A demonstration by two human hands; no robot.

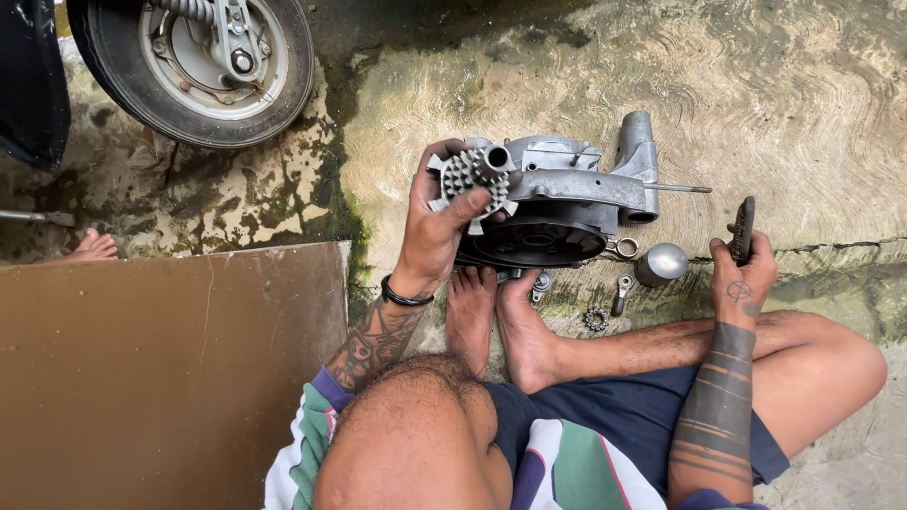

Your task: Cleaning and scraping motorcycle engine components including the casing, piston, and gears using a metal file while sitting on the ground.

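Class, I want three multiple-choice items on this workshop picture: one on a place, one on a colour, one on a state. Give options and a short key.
1. Where does the small loose gear lie?
A on the brown board
B on the ground by the feet
C on the wheel

2. What colour is the wristband?
A black
B red
C white

3. What is the left hand doing?
A resting flat
B gripping the gear cluster
C pointing

Key: B, it lies on concrete beside the person's feet; A, the band is dark; B, fingers wrap the toothed cluster at the engine casing.
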